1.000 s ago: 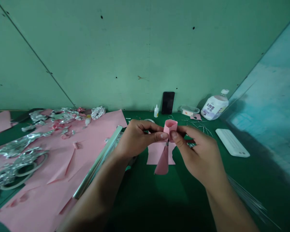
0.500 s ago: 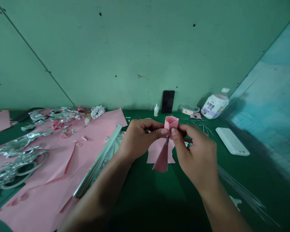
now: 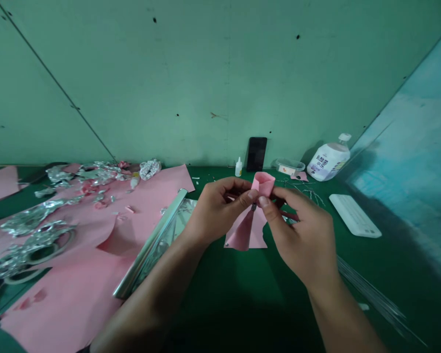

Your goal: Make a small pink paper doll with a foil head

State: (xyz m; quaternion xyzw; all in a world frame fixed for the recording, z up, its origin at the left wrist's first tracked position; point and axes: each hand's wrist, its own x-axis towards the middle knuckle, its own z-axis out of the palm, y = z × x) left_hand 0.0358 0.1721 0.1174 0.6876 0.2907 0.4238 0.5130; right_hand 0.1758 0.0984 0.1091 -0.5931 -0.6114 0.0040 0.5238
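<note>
Between my two hands is a small pink paper piece (image 3: 263, 184), rolled into an open-topped tube above the fingertips. Below the fingers a pink cone-shaped part (image 3: 243, 231) flares downward, joined at a dark, silvery wrapped neck (image 3: 254, 207). My left hand (image 3: 224, 206) is closed, pinching the tube's base between thumb and fingers. From the other side my right hand (image 3: 301, 225) pinches the same base, its thumb beside the left thumb. Part of the join is hidden by the fingertips. A flat pink sheet (image 3: 257, 235) lies on the green table behind the cone.
Large pink sheets (image 3: 73, 289) with crumpled foil (image 3: 40, 215) cover the left side. A foil roll (image 3: 150, 245) lies by my left forearm. Behind stand a small glue bottle (image 3: 238, 167), a phone (image 3: 257, 154) and a drink bottle (image 3: 329, 158). At right are a white box (image 3: 355, 215) and thin wires (image 3: 371, 289).
The paper tube has tilted and its top has risen slightly, its opening looking flatter. The cone has swung a little up and left. Both hands keep their pinch.
</note>
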